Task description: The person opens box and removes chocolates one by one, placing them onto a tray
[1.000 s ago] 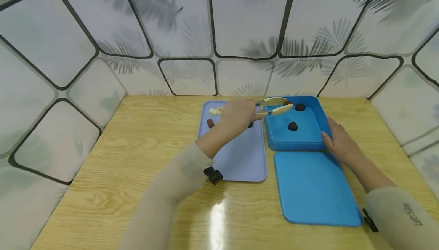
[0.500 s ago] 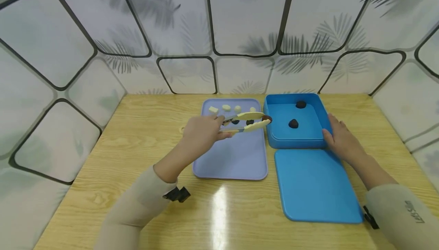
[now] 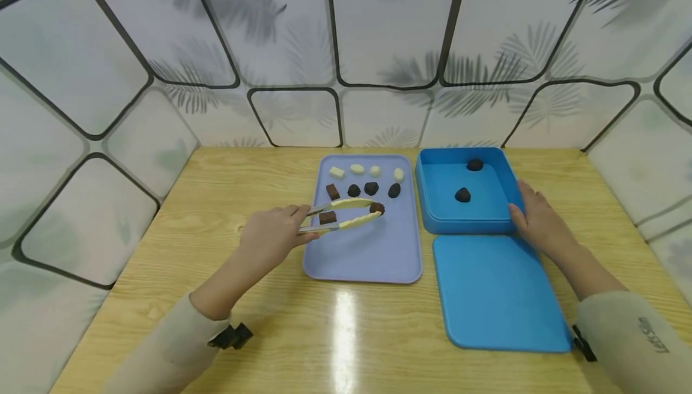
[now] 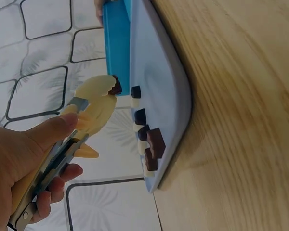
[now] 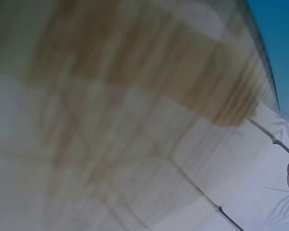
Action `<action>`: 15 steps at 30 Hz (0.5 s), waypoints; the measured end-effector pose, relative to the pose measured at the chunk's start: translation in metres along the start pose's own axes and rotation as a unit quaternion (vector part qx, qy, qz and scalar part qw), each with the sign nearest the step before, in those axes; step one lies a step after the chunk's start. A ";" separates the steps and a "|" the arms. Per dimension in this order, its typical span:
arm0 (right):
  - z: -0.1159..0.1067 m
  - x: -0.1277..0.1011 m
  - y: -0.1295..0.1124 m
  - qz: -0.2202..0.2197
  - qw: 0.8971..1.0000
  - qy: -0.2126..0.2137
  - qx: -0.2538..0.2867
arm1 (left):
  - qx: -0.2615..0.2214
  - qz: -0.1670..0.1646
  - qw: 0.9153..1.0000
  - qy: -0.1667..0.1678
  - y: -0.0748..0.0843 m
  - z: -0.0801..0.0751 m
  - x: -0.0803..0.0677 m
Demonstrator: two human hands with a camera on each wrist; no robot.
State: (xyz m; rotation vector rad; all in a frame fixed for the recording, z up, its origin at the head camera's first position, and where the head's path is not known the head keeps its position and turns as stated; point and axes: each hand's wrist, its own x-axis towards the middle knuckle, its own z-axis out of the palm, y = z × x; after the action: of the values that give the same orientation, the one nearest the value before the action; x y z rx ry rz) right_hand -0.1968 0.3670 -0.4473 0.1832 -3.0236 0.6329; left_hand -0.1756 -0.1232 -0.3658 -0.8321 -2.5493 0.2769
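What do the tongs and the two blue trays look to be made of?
The tongs show grey metal arms with cream tips, probably silicone or plastic: matte, no glare. The lavender tray and the blue box look like moulded plastic, with even colour, rounded corners and a dull sheen. The left hand grips the tongs.

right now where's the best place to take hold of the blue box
Grip the blue box by its right wall, coming in from the right: that rim stands up, and the right hand rests there already. The tray crowds its left side and the lid its near side.
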 end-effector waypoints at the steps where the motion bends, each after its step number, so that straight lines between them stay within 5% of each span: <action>1: 0.000 0.000 0.000 -0.001 1.000 0.001 0.001 | 0.001 0.003 1.000 0.001 -0.003 0.001 -0.004; 15: 0.002 0.000 0.002 -0.004 1.000 0.001 0.002 | 0.040 0.030 0.999 -0.006 -0.022 0.012 -0.021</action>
State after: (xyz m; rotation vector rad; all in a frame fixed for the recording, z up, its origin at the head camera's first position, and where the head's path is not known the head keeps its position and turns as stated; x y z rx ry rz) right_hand -0.1973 0.3684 -0.4501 0.1951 -3.0179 0.6367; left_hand -0.1780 -0.1542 -0.3768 -0.8805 -2.5085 0.4013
